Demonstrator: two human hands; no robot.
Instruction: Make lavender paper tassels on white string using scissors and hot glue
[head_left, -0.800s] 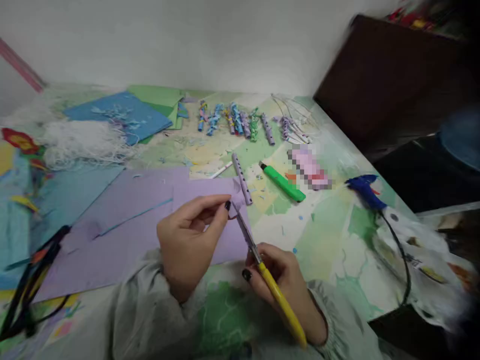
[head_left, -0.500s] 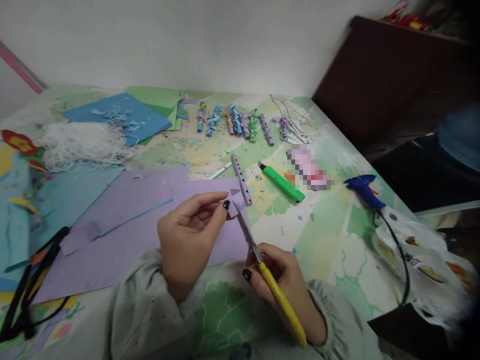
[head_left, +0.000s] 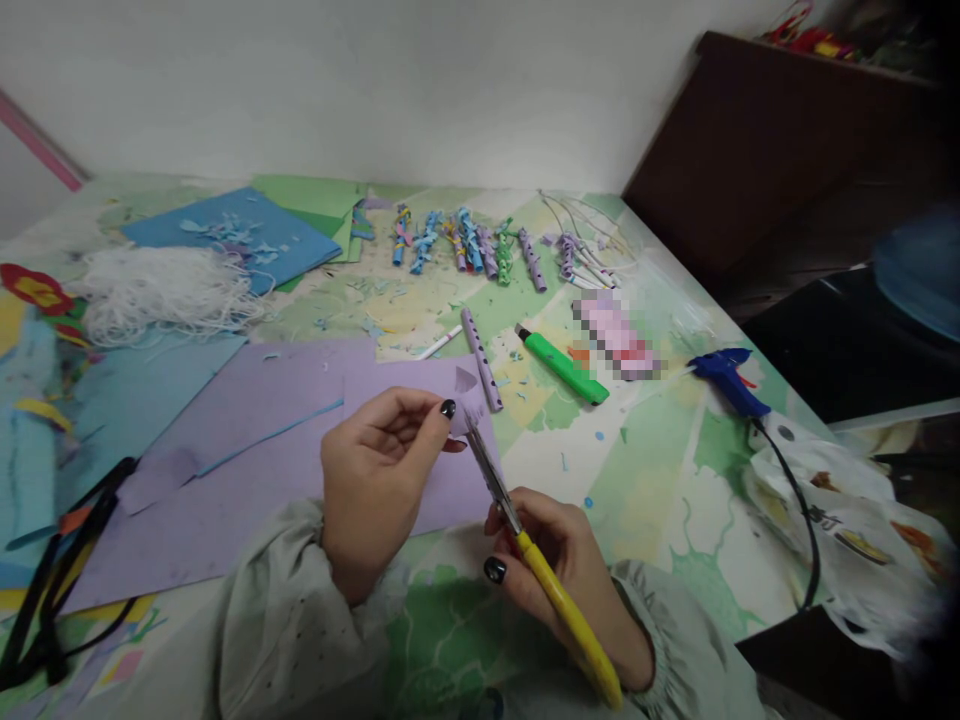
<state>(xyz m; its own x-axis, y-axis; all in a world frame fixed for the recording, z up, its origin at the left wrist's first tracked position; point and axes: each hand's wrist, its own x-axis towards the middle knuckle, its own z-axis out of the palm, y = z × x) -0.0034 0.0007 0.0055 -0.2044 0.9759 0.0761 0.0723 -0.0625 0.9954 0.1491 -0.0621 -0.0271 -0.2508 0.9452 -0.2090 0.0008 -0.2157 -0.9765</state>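
1. My left hand (head_left: 375, 480) pinches a small lilac paper scrap (head_left: 466, 410) between thumb and forefinger, just above the big lilac sheet (head_left: 247, 460) on the counter (head_left: 660, 470).
2. My right hand (head_left: 559, 570) is closed around the yellow-handled scissors (head_left: 525, 540), whose blades point to eleven o'clock and meet the scrap's lower edge.
3. I judge this a trimming step (small snips); the next cut calls for a steady pinch, fingertips clear of the blades.
4. A lilac paper tube (head_left: 481, 358) lies at twelve o'clock of the scrap, a green marker (head_left: 564, 364) to its right.
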